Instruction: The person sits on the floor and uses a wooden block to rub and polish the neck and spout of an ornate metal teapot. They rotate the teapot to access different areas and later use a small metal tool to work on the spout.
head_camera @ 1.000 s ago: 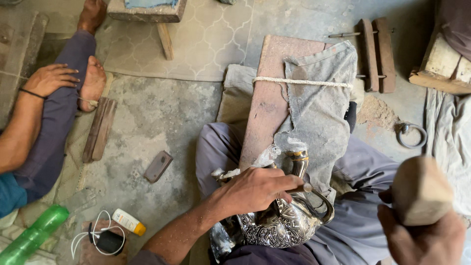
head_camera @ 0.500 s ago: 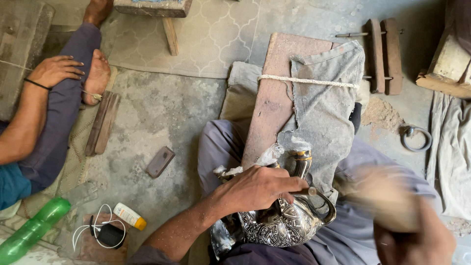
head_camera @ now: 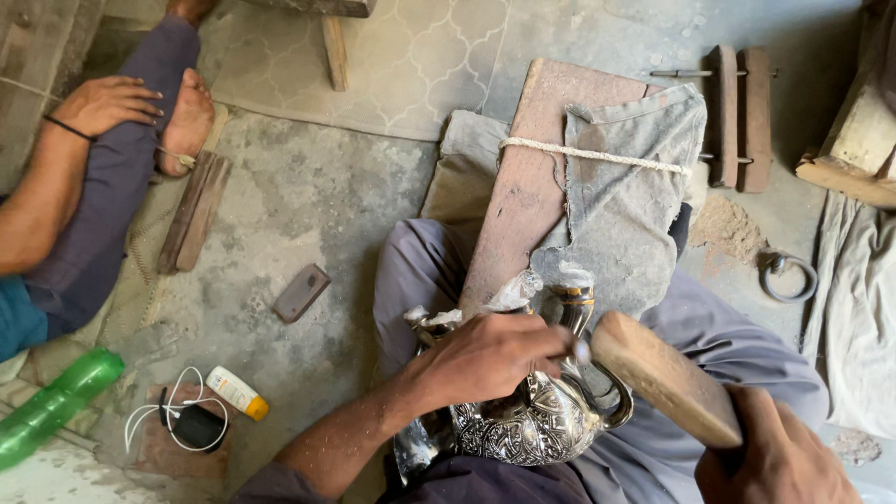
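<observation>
An ornate engraved silver teapot [head_camera: 527, 425] lies in my lap against a slanted wooden board [head_camera: 532, 177] covered with grey cloth tied by a rope. My left hand [head_camera: 490, 355] is closed over the top of the teapot and holds a thin tool near its handle. My right hand [head_camera: 770, 457] grips a wooden mallet [head_camera: 663, 378], whose head rests right at the left hand's fingertips by the teapot's handle.
Another person sits at the left, hand [head_camera: 107, 103] on a leg. On the concrete floor lie a wooden strip [head_camera: 193, 213], a small dark block [head_camera: 301, 291], a green bottle [head_camera: 51, 406], a white tube [head_camera: 236, 392], a phone with cable [head_camera: 191, 425] and a metal ring [head_camera: 787, 277].
My right hand swung the mallet from a raised position at the right down and leftward onto the tool by the teapot. My left hand kept its hold.
</observation>
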`<action>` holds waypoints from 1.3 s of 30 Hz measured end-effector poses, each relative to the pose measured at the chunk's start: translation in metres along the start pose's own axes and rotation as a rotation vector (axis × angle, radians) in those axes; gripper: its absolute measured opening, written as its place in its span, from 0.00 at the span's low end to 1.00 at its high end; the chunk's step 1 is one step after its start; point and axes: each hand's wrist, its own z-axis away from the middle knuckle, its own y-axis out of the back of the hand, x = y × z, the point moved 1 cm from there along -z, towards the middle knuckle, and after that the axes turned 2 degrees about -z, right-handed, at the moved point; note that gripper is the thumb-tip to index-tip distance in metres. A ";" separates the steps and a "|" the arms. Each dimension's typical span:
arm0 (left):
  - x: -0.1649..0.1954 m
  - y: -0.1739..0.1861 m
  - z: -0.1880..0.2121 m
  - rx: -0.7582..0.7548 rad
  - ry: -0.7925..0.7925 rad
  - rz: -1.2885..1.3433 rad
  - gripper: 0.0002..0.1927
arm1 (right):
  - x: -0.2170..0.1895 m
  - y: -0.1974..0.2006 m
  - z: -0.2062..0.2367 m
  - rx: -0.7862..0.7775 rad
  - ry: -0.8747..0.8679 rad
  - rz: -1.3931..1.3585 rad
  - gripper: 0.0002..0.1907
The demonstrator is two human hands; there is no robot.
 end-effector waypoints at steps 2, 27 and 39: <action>0.004 0.001 0.008 0.288 0.050 0.181 0.09 | 0.008 -0.010 -0.002 0.038 -0.068 -0.075 0.26; 0.023 -0.018 0.028 0.550 0.122 0.065 0.13 | -0.098 0.118 -0.049 0.085 0.431 0.401 0.39; 0.030 -0.050 0.050 0.750 0.470 0.523 0.13 | -0.084 0.113 -0.043 0.182 0.506 0.406 0.37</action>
